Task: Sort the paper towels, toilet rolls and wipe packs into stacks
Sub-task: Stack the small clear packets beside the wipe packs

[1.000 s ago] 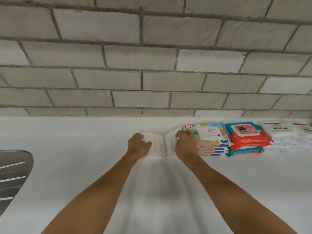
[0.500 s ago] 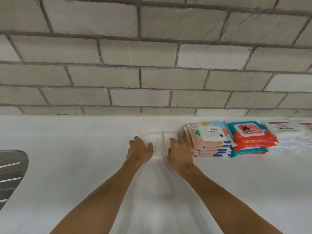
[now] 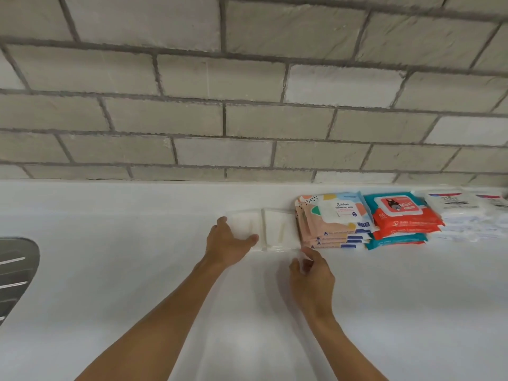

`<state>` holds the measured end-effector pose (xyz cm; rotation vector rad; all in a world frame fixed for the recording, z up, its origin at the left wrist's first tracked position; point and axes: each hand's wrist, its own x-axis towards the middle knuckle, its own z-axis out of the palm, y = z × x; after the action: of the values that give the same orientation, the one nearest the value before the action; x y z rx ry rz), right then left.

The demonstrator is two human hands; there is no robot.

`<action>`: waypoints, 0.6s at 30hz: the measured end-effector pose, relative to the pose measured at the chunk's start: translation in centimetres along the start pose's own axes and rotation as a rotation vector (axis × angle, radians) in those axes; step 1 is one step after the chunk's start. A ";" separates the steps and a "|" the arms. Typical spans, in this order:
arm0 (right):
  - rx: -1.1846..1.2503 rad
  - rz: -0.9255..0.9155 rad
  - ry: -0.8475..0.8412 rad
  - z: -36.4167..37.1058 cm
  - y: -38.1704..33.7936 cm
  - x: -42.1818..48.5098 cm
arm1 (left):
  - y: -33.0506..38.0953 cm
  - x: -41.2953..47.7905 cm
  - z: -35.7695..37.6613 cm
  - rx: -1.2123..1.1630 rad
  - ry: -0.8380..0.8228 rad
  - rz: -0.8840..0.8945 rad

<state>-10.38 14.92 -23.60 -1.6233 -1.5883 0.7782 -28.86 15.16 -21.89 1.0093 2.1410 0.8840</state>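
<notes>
A: Head view. Looking down on a white counter [image 3: 137,284] below a grey brick wall [image 3: 247,119]. Found the task's things?

B: Found, all lined along the counter's far edge, right of its middle. Starting with two white paper packs [image 3: 279,229], side by side and touching, flat in clear wrap. Just right of them, touching or nearly so, a stack of peach-patterned wipe packs [image 3: 330,215]. Then a stack of red and teal wipe packs [image 3: 398,218], pressed up beside the peach ones. Last, toward the far right corner, a low stack of white-labelled packs [image 3: 456,213], partly blurred.

A: And the left hand [image 3: 228,243]?

B: Laid against the left end of the white paper packs. Fingers fairly straight over the far left corner, thumb stretched along the near side. An open grip, touching rather than clutching.

A: Right hand [image 3: 313,276]?

B: Hovering over bare counter just in front of the near right corner of the white paper packs, close to the peach stack. Fingers loosely curled, grip slack, nothing plainly held. Hard to tell whether a fingertip touches the wrap.

A: Anything else?

B: Only a ribbed metal drainer [image 3: 16,270], cut off at the counter's left edge, well apart from both hands.
</notes>
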 end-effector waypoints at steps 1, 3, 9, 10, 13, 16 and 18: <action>-0.013 -0.033 0.006 0.0 -0.1 -0.1 | -0.2 -0.2 0.1 0.002 -0.005 0.009; -0.024 -0.134 0.025 0.0 -0.6 -0.7 | -0.5 -0.6 0.2 0.005 -0.007 0.026; -0.070 -0.079 -0.281 2.0 -2.8 -1.4 | 0.1 -0.4 -0.5 -0.070 0.041 -0.038; -0.031 -0.005 -0.301 2.3 -3.3 -1.1 | 0.3 -0.2 -0.6 -0.066 0.045 -0.043; 0.125 0.148 -0.297 3.1 -4.4 -1.0 | 0.8 0.4 -0.6 -0.039 0.042 -0.063; 0.267 0.244 -0.286 4.1 -4.7 -1.3 | 1.0 0.9 -0.5 -0.022 0.042 -0.081; 0.403 0.336 -0.270 4.7 -4.8 -1.7 | 0.9 1.1 -0.4 -0.015 0.049 -0.083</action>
<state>-17.06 13.47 -22.30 -1.5445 -1.2339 1.4463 -29.32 16.42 -21.21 0.8929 2.1972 0.8920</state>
